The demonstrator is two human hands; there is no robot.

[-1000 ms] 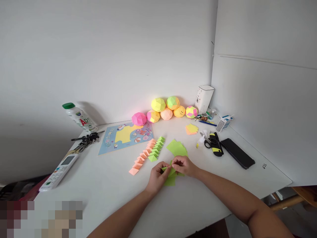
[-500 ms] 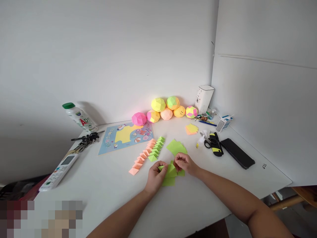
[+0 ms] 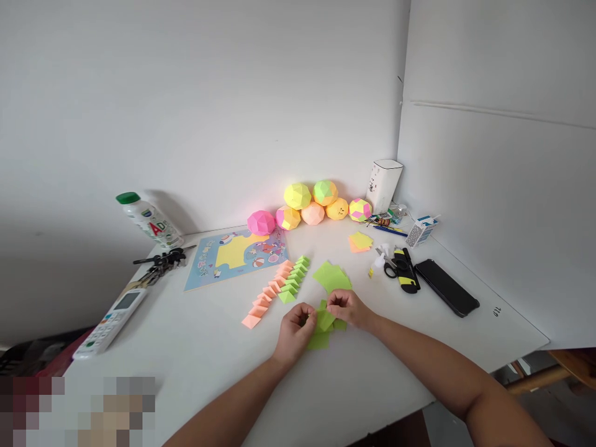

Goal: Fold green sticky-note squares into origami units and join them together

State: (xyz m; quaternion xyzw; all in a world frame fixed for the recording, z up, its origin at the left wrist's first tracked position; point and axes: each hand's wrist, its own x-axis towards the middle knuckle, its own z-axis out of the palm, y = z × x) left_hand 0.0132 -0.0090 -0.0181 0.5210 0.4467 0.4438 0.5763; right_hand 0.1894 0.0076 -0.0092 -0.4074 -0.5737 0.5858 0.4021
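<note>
Green folded paper (image 3: 325,320) is pinched by left hand (image 3: 293,329) and right hand (image 3: 347,308), fingers curled.

Two bare forearms are seen entering from the bottom edge of the head view, each ending in an uncovered hand: the left hand (image 3: 294,331) and the right hand (image 3: 348,307). No sleeves are shown on either arm up to the frame's edge. No gloves are worn. The fingers (image 3: 308,312) are short and rounded; details of nails cannot be made out at this size. The right forearm is seen as the broader of the two near the frame corner.
</note>
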